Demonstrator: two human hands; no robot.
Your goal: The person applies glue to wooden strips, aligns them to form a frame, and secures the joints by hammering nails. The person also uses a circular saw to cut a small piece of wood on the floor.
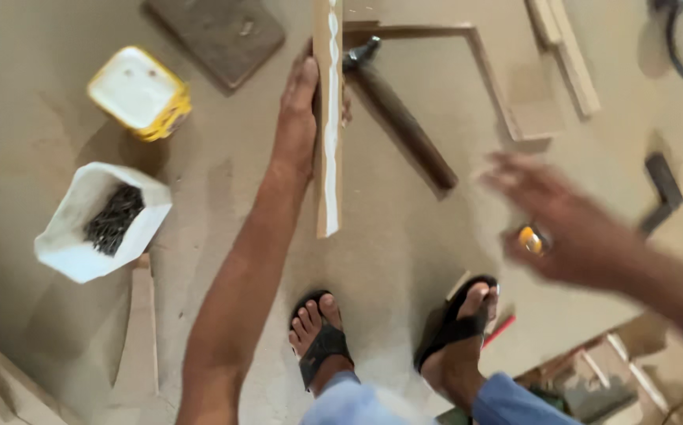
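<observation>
My left hand (298, 118) grips a long narrow wooden strip (328, 149) from its left side; a white line of glue runs down the strip's face. The strip points away from me, its near end free above the floor. My right hand (562, 224) is blurred at the right, fingers spread, apart from the strip. A small orange and silver object (530, 240) shows at its palm; whether the hand holds it is unclear. A hammer (400, 114) with a wooden handle lies on the floor just right of the strip.
A yellow tub with a white lid (138, 93) and a white bag of dark nails (101, 222) sit at the left. An angled wooden frame (491, 71), wood offcuts (566, 51) and a dark flat slab (219, 35) lie at the top. My sandalled feet (322, 338) stand below.
</observation>
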